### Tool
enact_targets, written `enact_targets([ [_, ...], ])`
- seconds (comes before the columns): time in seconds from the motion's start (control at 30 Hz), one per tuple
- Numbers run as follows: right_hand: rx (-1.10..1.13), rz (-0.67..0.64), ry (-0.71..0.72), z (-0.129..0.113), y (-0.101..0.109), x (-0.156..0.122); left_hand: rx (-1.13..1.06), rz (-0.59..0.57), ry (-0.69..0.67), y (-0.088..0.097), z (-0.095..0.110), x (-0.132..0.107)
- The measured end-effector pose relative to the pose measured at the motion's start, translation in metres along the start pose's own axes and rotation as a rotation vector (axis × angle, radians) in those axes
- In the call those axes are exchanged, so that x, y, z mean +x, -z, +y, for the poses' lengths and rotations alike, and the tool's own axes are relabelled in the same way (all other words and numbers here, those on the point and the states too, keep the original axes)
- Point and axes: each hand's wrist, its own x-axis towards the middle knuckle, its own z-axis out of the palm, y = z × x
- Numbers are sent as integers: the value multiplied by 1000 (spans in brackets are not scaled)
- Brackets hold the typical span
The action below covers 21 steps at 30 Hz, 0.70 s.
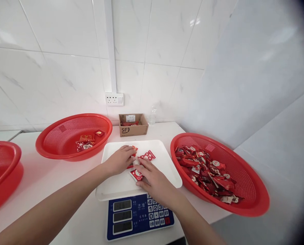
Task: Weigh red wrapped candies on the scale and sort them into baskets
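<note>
Several small red-and-white snack packets (pixel 148 155) lie on the white tray (pixel 113 190) of a digital scale (pixel 140 214). My left hand (pixel 120 160) reaches in from the left, its fingers curled over a red packet and partly hiding it. From the right, my right hand (pixel 155 180) bends its fingers and thumb around the packets in the middle, including a polka-dotted packet (pixel 136 175) by the thumb. The fingertips of both hands almost meet over a whitish piece between them. How firmly each hand grips is partly hidden.
A red basket (pixel 254 200) at right holds many red packets. Another red basket (pixel 47 136) at back left has a few, and a third basket (pixel 3 146) is cut off at left. Behind the tray stand a cardboard box (pixel 135 130) and a clear plastic bottle (pixel 152 116) near the wall.
</note>
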Motion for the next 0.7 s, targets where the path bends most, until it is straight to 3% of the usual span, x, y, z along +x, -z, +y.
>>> enact_targets([
  [0.2,-115,130,-39,24,9,20,-139,-39,35,7,18,-10],
  [0.43,-343,141,-47,38,13,31,-23,-243,48,-6,21,-7],
  [0.7,-362,218,-234,35,20,19,-95,-161,141,-5,17,-2],
])
